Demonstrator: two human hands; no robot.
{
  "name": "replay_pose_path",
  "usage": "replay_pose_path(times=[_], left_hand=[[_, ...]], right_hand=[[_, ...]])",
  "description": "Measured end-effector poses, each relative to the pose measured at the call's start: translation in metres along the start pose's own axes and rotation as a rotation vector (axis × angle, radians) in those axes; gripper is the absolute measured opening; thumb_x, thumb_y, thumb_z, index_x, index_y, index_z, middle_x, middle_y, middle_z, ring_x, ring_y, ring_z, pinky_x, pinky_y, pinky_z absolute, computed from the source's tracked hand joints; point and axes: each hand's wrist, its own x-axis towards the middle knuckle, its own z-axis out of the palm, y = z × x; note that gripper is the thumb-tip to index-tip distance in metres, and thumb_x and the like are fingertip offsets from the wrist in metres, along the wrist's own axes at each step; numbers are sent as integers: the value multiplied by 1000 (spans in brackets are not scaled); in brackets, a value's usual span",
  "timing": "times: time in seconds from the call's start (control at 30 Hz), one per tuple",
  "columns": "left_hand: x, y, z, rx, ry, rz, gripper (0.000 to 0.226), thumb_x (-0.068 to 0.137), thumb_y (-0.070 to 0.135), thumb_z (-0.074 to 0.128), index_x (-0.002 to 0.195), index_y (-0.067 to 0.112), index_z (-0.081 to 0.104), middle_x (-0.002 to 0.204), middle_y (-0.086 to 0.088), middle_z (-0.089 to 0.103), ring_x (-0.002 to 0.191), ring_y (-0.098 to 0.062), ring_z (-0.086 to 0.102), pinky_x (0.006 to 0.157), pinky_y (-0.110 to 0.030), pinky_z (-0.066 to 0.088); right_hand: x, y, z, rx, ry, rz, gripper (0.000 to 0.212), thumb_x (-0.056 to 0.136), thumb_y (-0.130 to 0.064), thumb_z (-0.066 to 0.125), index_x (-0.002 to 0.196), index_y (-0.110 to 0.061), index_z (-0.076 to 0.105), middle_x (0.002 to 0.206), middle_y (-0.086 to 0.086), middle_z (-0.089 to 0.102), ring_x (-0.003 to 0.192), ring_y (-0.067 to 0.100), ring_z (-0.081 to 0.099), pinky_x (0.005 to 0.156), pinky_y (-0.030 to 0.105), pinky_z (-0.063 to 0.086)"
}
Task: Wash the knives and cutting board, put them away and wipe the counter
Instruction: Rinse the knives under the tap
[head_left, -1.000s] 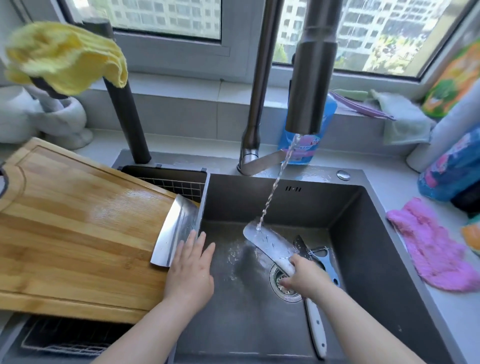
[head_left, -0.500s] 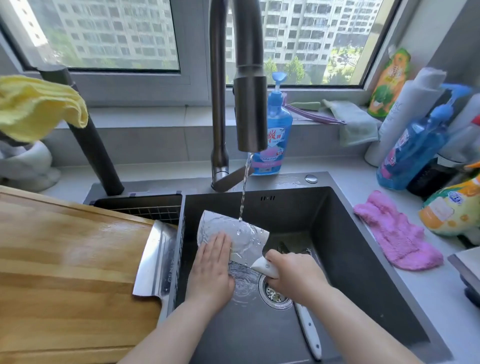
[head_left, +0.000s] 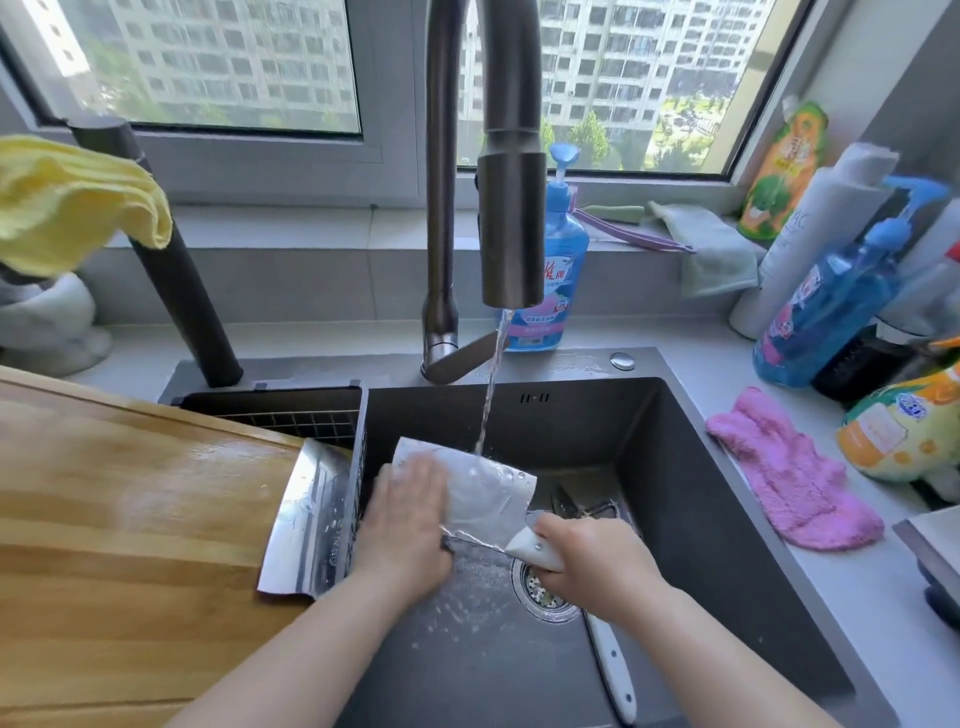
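Nearest, inside the sink (head_left: 691, 483), a white-handled knife (head_left: 615, 675) lies flat on the sink floor, handle toward me, running back past the drain strainer (head_left: 545, 597). My right grip (head_left: 602, 564) is over the middle of the sink, fingers curled tight round the white handle of a cleaver (head_left: 493, 493). The cleaver's blade is broad side up, tilted, above the sink floor. My left grip (head_left: 408, 525) lies flat on the blade's left part, fingers straight and together, pressing, not curled round it. A water stream (head_left: 488, 400) hits the blade near its far edge. Drops are spattered on the sink floor below.

Just behind my right grip, toward the sink's back, is a dark metal utensil (head_left: 569, 504), partly hidden; cannot tell what it is.

At the sink's left rim a second cleaver (head_left: 306, 525) lies flat on the right end of a wooden cutting board (head_left: 130, 519), blade wet, handle not seen. The board sits left of the sink, over a dark drain basket (head_left: 291, 410).

Right of the sink, on the grey surface (head_left: 857, 597), lies a pink cloth (head_left: 789, 473).

Behind the sink the faucet (head_left: 511, 218) is running, with a blue dish soap bottle (head_left: 563, 270) just behind it. Far left of the sink a yellow cloth (head_left: 72, 202) is draped on a dark post (head_left: 171, 280).
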Motion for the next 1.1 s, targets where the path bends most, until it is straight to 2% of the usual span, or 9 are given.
replay_pose_path(times=[0.13, 0.3, 0.47, 0.57, 0.63, 0.77, 0.87, 1.0, 1.1], left_hand=[[-8, 20, 22, 63, -112, 288, 75, 63, 32, 34, 134, 12, 38, 139, -3, 47, 127, -13, 46, 114, -29, -5], [4, -1, 2, 12, 10, -37, 80, 87, 18, 39, 143, 11, -18, 146, 2, -28, 140, -15, -21, 103, -27, -24], [-8, 8, 4, 62, -134, 234, 84, 62, 34, 57, 139, 11, 32, 145, -5, 37, 134, -15, 36, 115, -33, -5], [-4, -6, 1, -3, 7, 52, 78, 85, 19, 40, 146, 12, -9, 148, 2, -21, 141, -14, -14, 105, -26, -25], [0, -9, 0, 2, -13, -16, 79, 88, 18, 39, 143, 12, -18, 147, 4, -29, 140, -17, -22, 103, -27, -23], [-12, 12, 15, -69, -37, 296, 75, 87, 23, 40, 146, 14, -7, 146, 7, -20, 139, -10, -15, 104, -21, -28], [-7, 9, 13, 9, -34, 263, 78, 64, 31, 51, 137, 10, 35, 144, -5, 39, 132, -9, 32, 114, -24, -14], [-3, 12, 11, -55, -50, 99, 78, 86, 22, 44, 146, 9, -4, 153, 1, -13, 141, -13, -13, 106, -25, -19], [-5, 33, 21, -34, -183, 338, 73, 68, 35, 48, 136, 11, 39, 146, 2, 34, 135, -7, 26, 114, -26, 8]], right_hand=[[4, -5, -1, 46, 36, 11, 34, 88, -32, 46, 120, -20, 48, 112, 1, 65, 105, 28, 59, 72, 29, 37], [3, -4, 2, 56, 42, 51, 32, 88, -33, 46, 119, -23, 48, 110, -1, 65, 103, 26, 59, 67, 26, 28], [6, -11, 4, 68, 26, 56, 32, 89, -34, 45, 119, -23, 47, 113, 1, 65, 106, 27, 59, 67, 26, 29], [6, -7, 3, 63, 25, 57, 37, 87, -33, 46, 123, -27, 46, 113, -2, 65, 106, 25, 59, 70, 28, 32], [4, -6, 5, 59, 15, 66, 36, 87, -32, 46, 122, -25, 47, 111, -1, 65, 103, 26, 59, 67, 27, 30], [7, -11, 6, 78, 13, 68, 30, 87, -32, 46, 115, -20, 48, 109, 0, 65, 101, 26, 60, 66, 26, 28], [3, -8, 3, 71, -3, 83, 32, 87, -33, 47, 117, -22, 48, 111, 0, 65, 104, 26, 59, 67, 26, 28], [-10, -2, 6, 77, -52, 127, 29, 88, -33, 45, 114, -22, 49, 109, -2, 64, 100, 26, 57, 61, 29, 28], [-13, -9, 11, 140, -117, 180, 9, 88, -32, 44, 79, -31, 41, 80, -8, 55, 85, 25, 48, 52, 26, 26]])
